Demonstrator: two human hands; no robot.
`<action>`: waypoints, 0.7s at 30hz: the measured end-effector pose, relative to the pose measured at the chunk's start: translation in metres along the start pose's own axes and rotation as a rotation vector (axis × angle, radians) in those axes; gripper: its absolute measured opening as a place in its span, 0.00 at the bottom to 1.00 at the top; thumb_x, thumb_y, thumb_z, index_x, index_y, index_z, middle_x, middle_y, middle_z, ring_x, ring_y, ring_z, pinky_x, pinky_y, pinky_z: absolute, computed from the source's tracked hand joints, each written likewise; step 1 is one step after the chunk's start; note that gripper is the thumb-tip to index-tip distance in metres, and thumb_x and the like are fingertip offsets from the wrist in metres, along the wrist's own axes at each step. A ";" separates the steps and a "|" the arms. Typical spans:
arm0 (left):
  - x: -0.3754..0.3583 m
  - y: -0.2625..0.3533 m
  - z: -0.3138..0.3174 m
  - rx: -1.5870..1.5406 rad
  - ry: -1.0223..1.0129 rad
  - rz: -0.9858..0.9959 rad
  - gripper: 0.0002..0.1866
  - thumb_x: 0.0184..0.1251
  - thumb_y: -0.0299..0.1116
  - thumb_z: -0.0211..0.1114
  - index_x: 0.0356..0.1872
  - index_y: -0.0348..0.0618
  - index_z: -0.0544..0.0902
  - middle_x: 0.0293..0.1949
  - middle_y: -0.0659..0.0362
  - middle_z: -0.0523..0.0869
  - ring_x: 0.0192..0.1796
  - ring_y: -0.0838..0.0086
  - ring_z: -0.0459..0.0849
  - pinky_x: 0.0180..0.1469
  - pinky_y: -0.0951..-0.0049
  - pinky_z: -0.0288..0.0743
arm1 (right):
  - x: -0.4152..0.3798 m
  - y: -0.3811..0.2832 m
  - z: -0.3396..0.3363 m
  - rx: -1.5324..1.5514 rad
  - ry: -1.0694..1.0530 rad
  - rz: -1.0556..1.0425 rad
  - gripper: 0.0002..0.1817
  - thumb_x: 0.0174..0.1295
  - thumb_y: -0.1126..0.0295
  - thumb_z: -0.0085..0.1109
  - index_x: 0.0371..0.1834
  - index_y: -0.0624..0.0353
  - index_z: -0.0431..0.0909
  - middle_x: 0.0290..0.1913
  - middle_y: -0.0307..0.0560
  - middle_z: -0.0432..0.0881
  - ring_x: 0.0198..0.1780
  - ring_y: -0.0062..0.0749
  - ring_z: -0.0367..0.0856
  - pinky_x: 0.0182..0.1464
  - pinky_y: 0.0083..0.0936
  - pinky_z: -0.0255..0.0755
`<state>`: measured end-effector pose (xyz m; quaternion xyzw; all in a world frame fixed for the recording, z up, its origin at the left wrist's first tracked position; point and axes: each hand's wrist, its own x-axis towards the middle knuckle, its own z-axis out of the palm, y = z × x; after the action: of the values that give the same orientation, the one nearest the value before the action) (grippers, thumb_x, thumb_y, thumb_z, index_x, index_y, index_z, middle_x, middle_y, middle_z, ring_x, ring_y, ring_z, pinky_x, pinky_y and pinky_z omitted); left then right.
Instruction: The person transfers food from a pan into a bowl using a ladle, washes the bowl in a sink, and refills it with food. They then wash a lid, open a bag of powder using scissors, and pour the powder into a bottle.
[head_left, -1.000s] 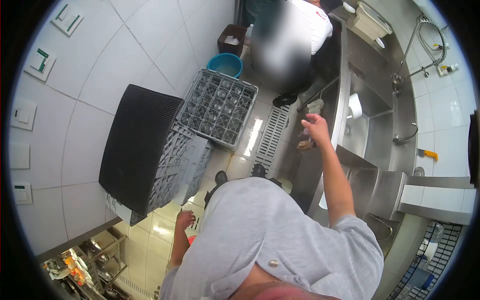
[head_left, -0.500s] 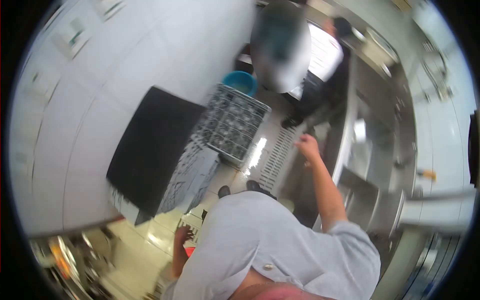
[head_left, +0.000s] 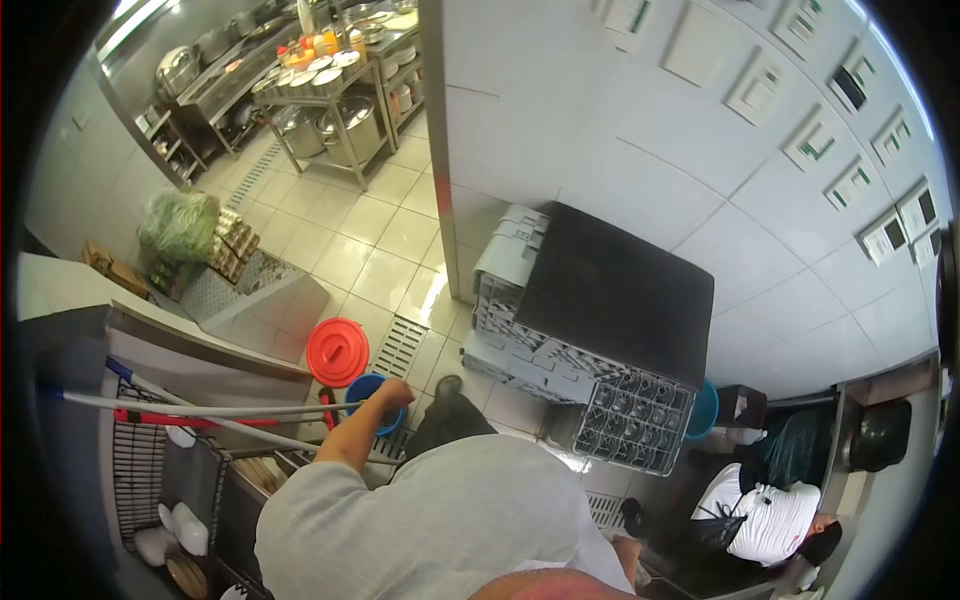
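My left hand [head_left: 398,393] is over a blue bucket [head_left: 372,418] on the floor, its fingers too indistinct to show a grip. Long pole handles [head_left: 240,411] run from the left to my left forearm; I cannot tell if the hand touches them. A red round lid [head_left: 337,352] lies just beyond the bucket. Low on my other side, my right hand [head_left: 628,553] shows only in part beside my grey shirt, its fingers hidden.
Grey racks of glasses [head_left: 640,425] and a black-topped stack [head_left: 620,290] stand by the wall to my right. Beyond, a co-worker in white [head_left: 770,515] bends near the counter. Ahead, a doorway leads to a steel table with pots [head_left: 320,95]. Leafy greens [head_left: 180,225] are at left.
My view has swung left, from the sink side to the doorway. The racks now appear to my right. My right hand, earlier stretched out over the sink side, is now low beside my body.
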<state>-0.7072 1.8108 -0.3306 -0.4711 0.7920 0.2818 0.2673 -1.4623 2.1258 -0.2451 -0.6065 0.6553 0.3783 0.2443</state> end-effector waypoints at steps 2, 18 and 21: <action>-0.010 -0.009 0.059 0.184 -0.118 0.029 0.14 0.61 0.43 0.67 0.45 0.50 0.89 0.42 0.53 0.91 0.45 0.58 0.90 0.43 0.57 0.84 | 0.005 -0.020 -0.033 0.100 0.037 0.047 0.19 0.59 0.51 0.64 0.49 0.47 0.85 0.45 0.45 0.89 0.50 0.42 0.88 0.49 0.43 0.79; -0.046 -0.100 0.074 -1.787 -0.177 -0.531 0.31 0.70 0.58 0.63 0.60 0.41 0.82 0.63 0.50 0.81 0.60 0.60 0.79 0.56 0.54 0.75 | 0.094 -0.273 -0.222 1.362 0.266 0.081 0.19 0.69 0.59 0.52 0.55 0.57 0.80 0.54 0.53 0.85 0.58 0.47 0.82 0.62 0.46 0.73; -0.040 -0.144 0.045 -1.705 -0.037 -0.464 0.16 0.68 0.42 0.68 0.42 0.36 0.86 0.35 0.55 0.88 0.33 0.65 0.85 0.40 0.61 0.79 | 0.085 -0.292 -0.222 1.819 0.279 0.097 0.19 0.70 0.61 0.49 0.56 0.59 0.80 0.56 0.54 0.85 0.60 0.48 0.81 0.64 0.47 0.72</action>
<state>-0.5545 1.8086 -0.3628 -0.6543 0.1923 0.7228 -0.1121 -1.1578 1.9042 -0.2378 -0.1928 0.7485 -0.3493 0.5297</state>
